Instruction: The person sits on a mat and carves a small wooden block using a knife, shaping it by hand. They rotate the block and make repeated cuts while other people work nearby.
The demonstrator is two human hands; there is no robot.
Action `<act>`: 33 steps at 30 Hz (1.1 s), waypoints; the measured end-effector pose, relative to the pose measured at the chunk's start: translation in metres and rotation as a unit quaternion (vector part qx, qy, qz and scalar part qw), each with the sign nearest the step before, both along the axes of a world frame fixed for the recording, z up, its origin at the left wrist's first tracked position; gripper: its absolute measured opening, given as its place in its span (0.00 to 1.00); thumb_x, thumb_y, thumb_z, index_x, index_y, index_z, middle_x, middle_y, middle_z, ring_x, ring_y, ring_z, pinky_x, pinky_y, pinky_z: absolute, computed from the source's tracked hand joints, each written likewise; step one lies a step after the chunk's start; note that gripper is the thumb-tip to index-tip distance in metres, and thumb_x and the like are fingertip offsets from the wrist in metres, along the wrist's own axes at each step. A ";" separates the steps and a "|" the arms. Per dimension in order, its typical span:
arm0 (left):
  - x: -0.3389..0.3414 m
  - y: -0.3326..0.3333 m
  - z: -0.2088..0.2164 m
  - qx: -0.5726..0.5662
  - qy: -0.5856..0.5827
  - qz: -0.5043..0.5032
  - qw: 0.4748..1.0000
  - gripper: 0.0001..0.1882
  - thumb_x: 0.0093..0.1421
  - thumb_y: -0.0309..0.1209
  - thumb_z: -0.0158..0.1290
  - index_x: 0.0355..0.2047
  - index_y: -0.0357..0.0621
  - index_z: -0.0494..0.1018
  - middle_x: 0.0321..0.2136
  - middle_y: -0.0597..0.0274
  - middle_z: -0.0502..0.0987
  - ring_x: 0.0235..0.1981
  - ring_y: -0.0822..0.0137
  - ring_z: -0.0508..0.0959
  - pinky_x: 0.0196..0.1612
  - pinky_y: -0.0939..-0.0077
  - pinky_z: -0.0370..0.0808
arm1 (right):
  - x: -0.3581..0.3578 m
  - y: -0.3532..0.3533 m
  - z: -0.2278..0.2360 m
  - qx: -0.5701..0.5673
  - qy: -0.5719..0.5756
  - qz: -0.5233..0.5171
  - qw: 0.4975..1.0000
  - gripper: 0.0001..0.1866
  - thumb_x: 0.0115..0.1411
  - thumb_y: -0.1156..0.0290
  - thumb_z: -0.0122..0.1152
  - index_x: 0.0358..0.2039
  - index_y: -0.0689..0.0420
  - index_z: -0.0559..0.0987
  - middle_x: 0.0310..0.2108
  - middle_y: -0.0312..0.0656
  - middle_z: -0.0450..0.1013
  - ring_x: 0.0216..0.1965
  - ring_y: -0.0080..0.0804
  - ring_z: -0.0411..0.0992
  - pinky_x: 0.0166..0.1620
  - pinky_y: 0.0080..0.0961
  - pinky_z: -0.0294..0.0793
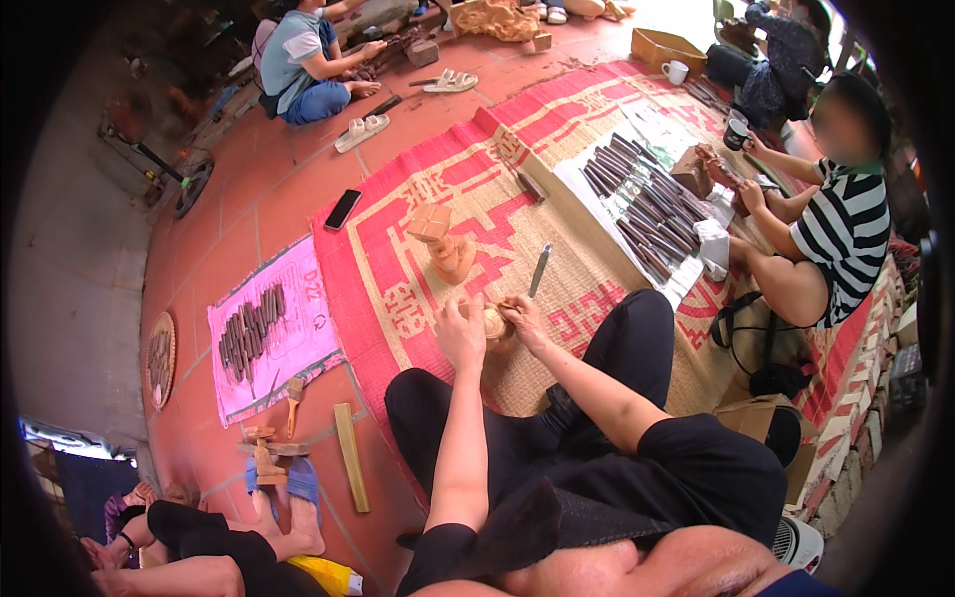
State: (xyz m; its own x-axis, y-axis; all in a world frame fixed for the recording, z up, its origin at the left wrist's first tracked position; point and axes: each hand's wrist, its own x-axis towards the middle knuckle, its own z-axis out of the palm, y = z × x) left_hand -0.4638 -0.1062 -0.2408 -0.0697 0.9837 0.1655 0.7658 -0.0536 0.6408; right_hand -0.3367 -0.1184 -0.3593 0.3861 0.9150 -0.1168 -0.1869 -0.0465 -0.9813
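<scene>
My left hand is closed around the side of a small pale wood carving, held low over the mat between my knees. Close against the carving's right side, my right hand has its fingers bent together. A slim dark carving tool sticks up from this hand, its far end pointing away from me; the end near the wood is hidden by my fingers. Just beyond my left hand, a larger reddish-brown wooden figure with a blocky top stands on the red and straw-coloured mat.
Many dark-handled tools lie on white sheets to the right, near a person in stripes holding a carving. Left are a phone, a pink cloth bearing thin tools, a brush and a wood strip. Other people sit around.
</scene>
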 end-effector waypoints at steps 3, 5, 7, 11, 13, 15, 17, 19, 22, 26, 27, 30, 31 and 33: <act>0.000 0.003 -0.003 0.024 -0.007 -0.006 1.000 0.26 0.58 0.58 0.49 0.41 0.49 0.73 0.38 0.49 0.72 0.40 0.47 0.75 0.40 0.53 0.72 | 0.012 0.003 0.005 0.012 -0.076 0.023 0.997 0.15 0.54 0.64 0.65 0.38 0.61 0.78 0.36 0.43 0.75 0.41 0.32 0.73 0.47 0.27 0.70; 0.000 0.000 0.001 0.020 0.003 0.005 1.000 0.25 0.58 0.57 0.50 0.41 0.50 0.73 0.38 0.49 0.72 0.39 0.47 0.76 0.40 0.54 0.73 | -0.005 0.009 0.032 0.023 -0.006 0.014 1.000 0.15 0.54 0.64 0.65 0.37 0.61 0.78 0.36 0.43 0.75 0.41 0.32 0.73 0.47 0.27 0.70; 0.003 -0.002 0.001 0.020 0.018 0.007 1.000 0.25 0.58 0.57 0.50 0.41 0.50 0.73 0.38 0.49 0.72 0.39 0.47 0.75 0.40 0.54 0.72 | -0.015 0.006 0.038 0.041 0.000 0.043 0.998 0.15 0.54 0.64 0.65 0.36 0.61 0.78 0.35 0.43 0.75 0.41 0.31 0.73 0.45 0.26 0.70; 0.011 -0.003 0.008 0.035 0.005 -0.004 0.999 0.24 0.58 0.56 0.51 0.41 0.50 0.73 0.37 0.48 0.73 0.38 0.47 0.75 0.40 0.54 0.72 | 0.004 0.010 0.000 0.019 0.076 0.041 0.996 0.14 0.54 0.65 0.65 0.36 0.60 0.77 0.36 0.43 0.74 0.41 0.28 0.72 0.44 0.24 0.70; 0.006 -0.001 -0.004 0.042 -0.014 -0.009 0.999 0.23 0.58 0.55 0.51 0.41 0.49 0.73 0.37 0.47 0.73 0.38 0.46 0.75 0.40 0.54 0.72 | 0.017 0.007 -0.016 -0.016 -0.003 0.045 0.999 0.14 0.54 0.65 0.64 0.38 0.60 0.77 0.37 0.43 0.74 0.41 0.29 0.72 0.45 0.24 0.70; -0.005 0.002 -0.007 0.041 -0.012 0.004 0.999 0.23 0.58 0.55 0.51 0.41 0.49 0.73 0.37 0.47 0.73 0.38 0.46 0.75 0.40 0.54 0.71 | 0.004 0.005 0.017 0.008 -0.014 0.039 0.999 0.15 0.54 0.64 0.64 0.38 0.60 0.77 0.37 0.42 0.74 0.41 0.29 0.72 0.45 0.24 0.70; -0.004 0.000 0.001 0.019 -0.017 0.011 1.000 0.24 0.58 0.55 0.51 0.41 0.49 0.73 0.37 0.47 0.73 0.39 0.47 0.75 0.41 0.54 0.71 | -0.012 0.009 0.024 0.054 -0.017 0.024 0.998 0.15 0.55 0.65 0.63 0.41 0.60 0.77 0.36 0.41 0.75 0.43 0.28 0.72 0.47 0.23 0.69; 0.000 -0.004 0.008 -0.001 -0.008 0.016 1.000 0.24 0.58 0.56 0.51 0.41 0.48 0.73 0.37 0.47 0.73 0.40 0.47 0.75 0.43 0.55 0.71 | -0.020 -0.001 0.033 0.045 0.047 0.053 0.996 0.15 0.56 0.66 0.62 0.42 0.59 0.77 0.37 0.40 0.75 0.43 0.28 0.71 0.47 0.24 0.69; 0.004 -0.001 0.010 -0.013 -0.017 0.008 1.000 0.25 0.58 0.56 0.50 0.41 0.48 0.73 0.38 0.47 0.73 0.41 0.47 0.74 0.45 0.56 0.70 | -0.006 0.002 0.003 0.019 0.037 0.012 0.999 0.17 0.55 0.65 0.63 0.42 0.59 0.76 0.38 0.42 0.75 0.42 0.29 0.73 0.46 0.25 0.70; -0.009 0.000 -0.007 0.023 -0.034 0.013 0.999 0.24 0.58 0.56 0.51 0.40 0.48 0.74 0.38 0.47 0.73 0.40 0.47 0.74 0.43 0.56 0.71 | 0.004 -0.004 0.042 -0.072 -0.141 0.053 0.986 0.10 0.56 0.68 0.63 0.33 0.60 0.75 0.43 0.39 0.73 0.44 0.27 0.70 0.48 0.23 0.68; -0.007 0.000 -0.005 0.014 -0.026 0.016 0.999 0.24 0.58 0.56 0.51 0.40 0.48 0.74 0.38 0.47 0.73 0.39 0.47 0.74 0.43 0.56 0.71 | -0.005 -0.004 0.052 -0.030 -0.118 0.036 0.992 0.09 0.56 0.68 0.63 0.32 0.60 0.75 0.43 0.39 0.73 0.44 0.27 0.70 0.49 0.22 0.68; 0.004 -0.003 0.007 -0.005 -0.017 0.013 1.000 0.24 0.58 0.56 0.51 0.40 0.48 0.74 0.37 0.47 0.73 0.40 0.47 0.74 0.42 0.55 0.71 | -0.020 -0.002 0.041 0.073 0.014 0.049 0.996 0.15 0.55 0.67 0.63 0.40 0.62 0.76 0.39 0.44 0.72 0.47 0.33 0.69 0.51 0.26 0.66; 0.007 -0.005 0.008 -0.004 -0.010 0.011 1.000 0.24 0.58 0.56 0.51 0.40 0.48 0.74 0.37 0.47 0.73 0.40 0.47 0.74 0.42 0.55 0.71 | -0.023 -0.002 0.032 0.071 0.036 0.055 0.995 0.15 0.55 0.67 0.63 0.39 0.62 0.75 0.39 0.44 0.72 0.46 0.32 0.69 0.51 0.25 0.66; 0.008 0.000 0.012 0.008 -0.008 0.004 1.000 0.24 0.58 0.56 0.51 0.41 0.49 0.74 0.37 0.48 0.73 0.40 0.47 0.74 0.42 0.56 0.71 | -0.021 0.006 0.010 0.143 -0.016 0.028 0.989 0.14 0.56 0.67 0.63 0.38 0.63 0.75 0.37 0.43 0.73 0.43 0.31 0.70 0.48 0.27 0.68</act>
